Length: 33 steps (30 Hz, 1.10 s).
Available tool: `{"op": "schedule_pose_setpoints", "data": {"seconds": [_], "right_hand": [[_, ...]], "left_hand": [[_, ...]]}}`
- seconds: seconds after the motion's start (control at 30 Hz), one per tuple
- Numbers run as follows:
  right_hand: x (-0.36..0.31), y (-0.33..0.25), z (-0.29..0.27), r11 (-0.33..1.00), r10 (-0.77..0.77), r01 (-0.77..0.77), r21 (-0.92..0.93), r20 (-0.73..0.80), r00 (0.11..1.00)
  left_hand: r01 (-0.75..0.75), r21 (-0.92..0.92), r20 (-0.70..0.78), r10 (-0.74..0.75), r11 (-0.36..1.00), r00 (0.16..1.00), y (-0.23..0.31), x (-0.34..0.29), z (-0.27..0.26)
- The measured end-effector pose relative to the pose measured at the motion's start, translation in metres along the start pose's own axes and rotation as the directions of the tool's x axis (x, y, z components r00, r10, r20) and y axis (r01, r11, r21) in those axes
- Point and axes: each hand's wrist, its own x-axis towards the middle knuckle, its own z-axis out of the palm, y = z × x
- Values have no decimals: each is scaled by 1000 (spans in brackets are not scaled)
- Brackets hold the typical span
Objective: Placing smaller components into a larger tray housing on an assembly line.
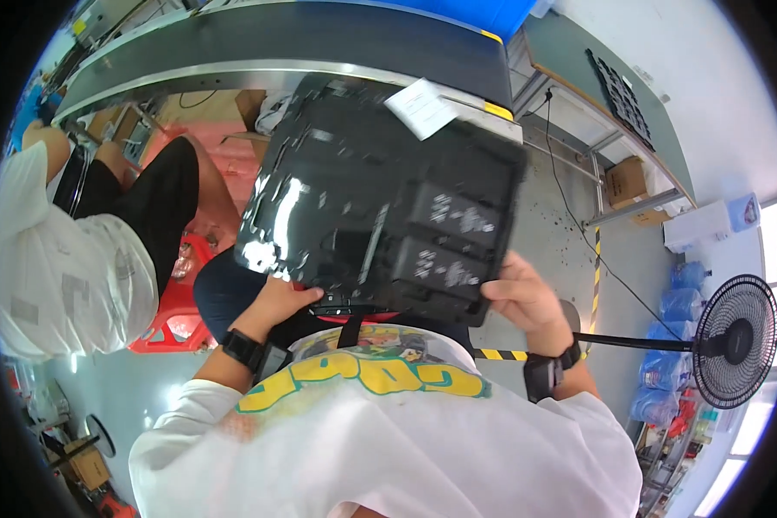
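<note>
Blk plastic panel [367, 203] here, dead centre, held slightly askew over the lap, betw. the wearer's torso & the dark-topped bench [259, 39]. Far L now: co-worker [78, 268] in white tee & dark shorts sits close by, knees twd that bench. Next, red stool [168, 302], just L of the wearer's dark trouser leg [223, 289]. And here's the L hand [281, 302]: on the panel's near edge, L of centre, thumb laid on top, fingers partly curled w/ tips hidden; it has hold of that edge. Dark wristband [243, 347] below it. Across the panel: bright glare on the L side, white paper slip [421, 109] up at the far edge (can't tell if stuck or loose), two raised blocks w/ pale marks on the R half. Then the R hand [522, 295], a bit blurred: near R corner, thumb on top, fingers bent round the side, half closed & gripping. Farther R: green-topped table [570, 47] w/ a dark openwork part [620, 99] on it, cardboard box [628, 183] below, bluish jugs [660, 371] stacked up, & blk fan [736, 342] just beside 'em.
</note>
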Motion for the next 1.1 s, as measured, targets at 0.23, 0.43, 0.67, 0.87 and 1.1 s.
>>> {"op": "schedule_pose_setpoints", "data": {"seconds": [0.23, 0.43, 0.67, 0.87, 1.1], "right_hand": [[51, 81, 17, 959, 277, -281, 33, 83, 957], [73, 112, -7, 923, 381, -386, -6, 176, 908], [66, 114, -64, 970, 220, -194, 149, -181, 959], [56, 127, -73, 982, 172, -191, -11, -389, 905], [65, 139, -92, 775, 260, -508, -375, -544, 798]], "left_hand": [[-13, -790, 110, 163, 613, 980, 19, -50, -15], [-144, -904, -166, -20, 403, 986, 11, -25, -20], [9, -781, -42, -68, 624, 997, -3, 55, -34], [133, -387, -177, -215, 912, 960, 24, 88, -7], [73, 567, -219, 65, 821, 974, -30, 75, -2]]}}
